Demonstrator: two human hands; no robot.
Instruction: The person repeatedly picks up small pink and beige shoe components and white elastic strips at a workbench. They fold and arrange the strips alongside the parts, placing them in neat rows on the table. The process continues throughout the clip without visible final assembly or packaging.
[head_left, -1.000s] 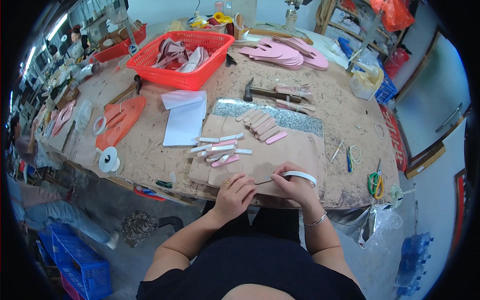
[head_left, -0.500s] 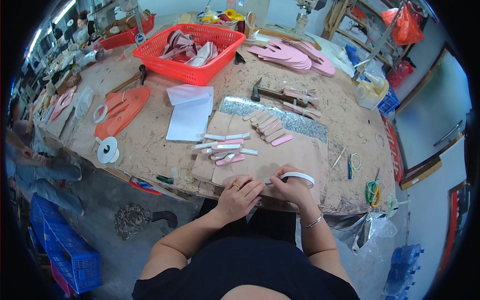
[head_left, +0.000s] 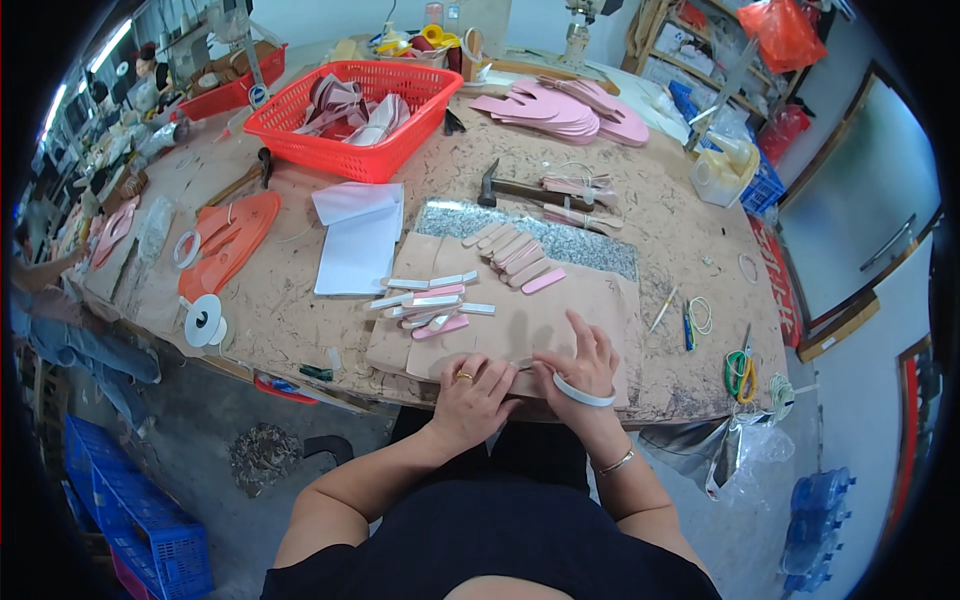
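At the table's near edge my left hand [head_left: 474,400] is closed, fingertips pressed together on something small that I cannot make out. Beside it, my right hand [head_left: 583,378] has its thumb close to the left fingertips and its other fingers raised. A narrow roll of white tape [head_left: 585,394] hangs in the right hand, against the palm. Ahead lies a pile of strips with white tape [head_left: 432,302], some pink underneath. Further off, a fanned row of bare beige strips [head_left: 508,248] ends in a pink strip [head_left: 543,281].
The worktable [head_left: 690,260] bears a hammer [head_left: 540,190], a folded white paper [head_left: 358,240], orange cut pieces [head_left: 232,240] and a red basket [head_left: 350,150]. Pink cut pieces [head_left: 550,112] lie at the back. Scissors [head_left: 741,370] are near the right edge; a white spool [head_left: 206,322] stands left.
My right hand's fingers have lifted and straightened, and the tape roll has tipped lower against the palm. My left hand stays near the table edge. The whole view has shifted slightly.
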